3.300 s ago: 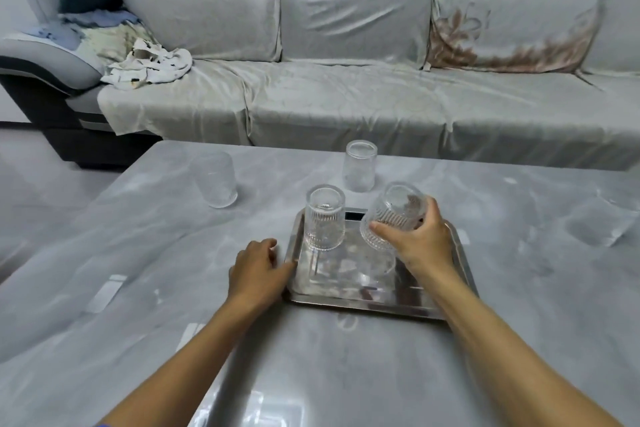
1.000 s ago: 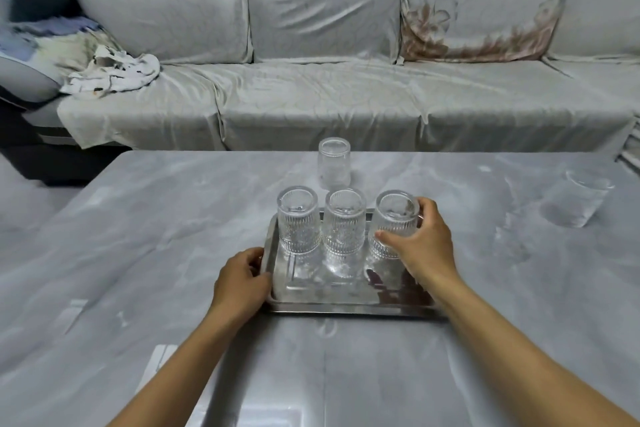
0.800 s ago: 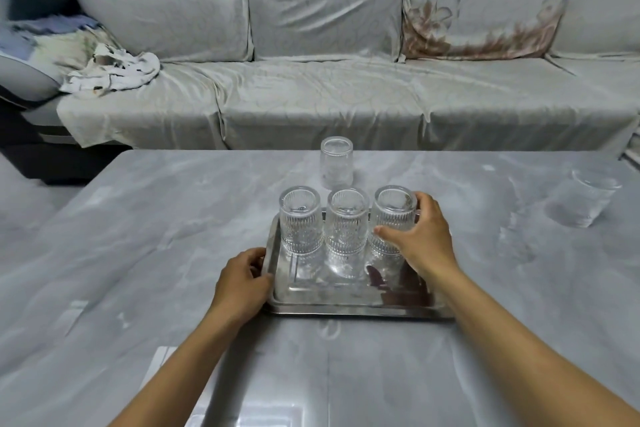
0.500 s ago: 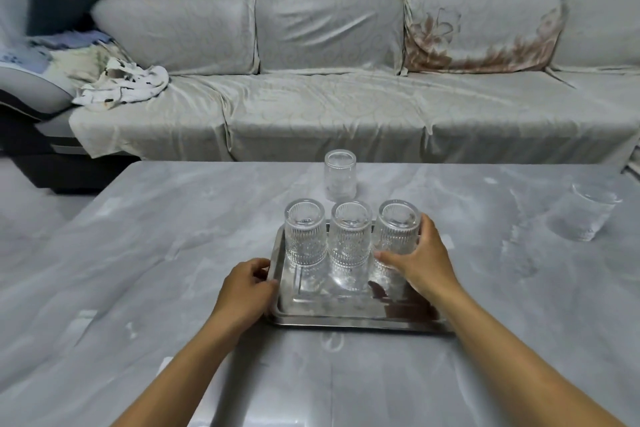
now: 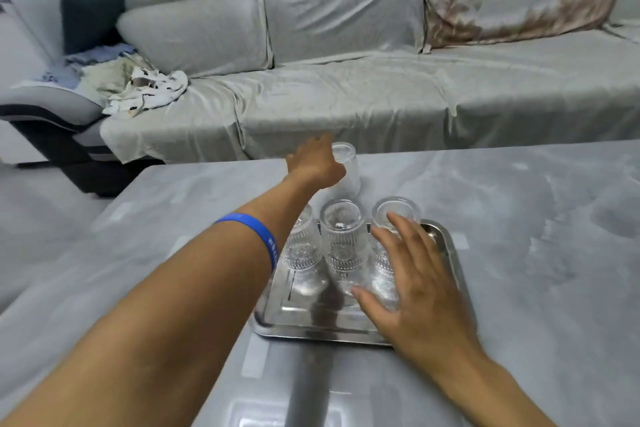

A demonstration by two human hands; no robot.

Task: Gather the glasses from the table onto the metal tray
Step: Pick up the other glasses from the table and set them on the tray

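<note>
Glasses (image 5: pixel 341 239) stand on the metal tray (image 5: pixel 446 243); right hand (image 5: pixel 412 284) hovers splayed wide, left hand (image 5: pixel 317 163) stretched out, wrapping a smooth glass (image 5: pixel 348 170).

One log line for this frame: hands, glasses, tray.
left hand: at plain glass beyond tray, grip unclear | right hand: open over tray | tray: three ribbed glasses

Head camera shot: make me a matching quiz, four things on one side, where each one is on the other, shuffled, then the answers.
Things
1. left hand
2. right hand
3. wristband
4. dark cushion

Places
A. on the sofa's far left end
B. spread open over the tray, by the nearest glasses
C. on the left forearm
D. at the glass beyond the tray

Pairs: 1-D, 2-B, 3-C, 4-A
</note>
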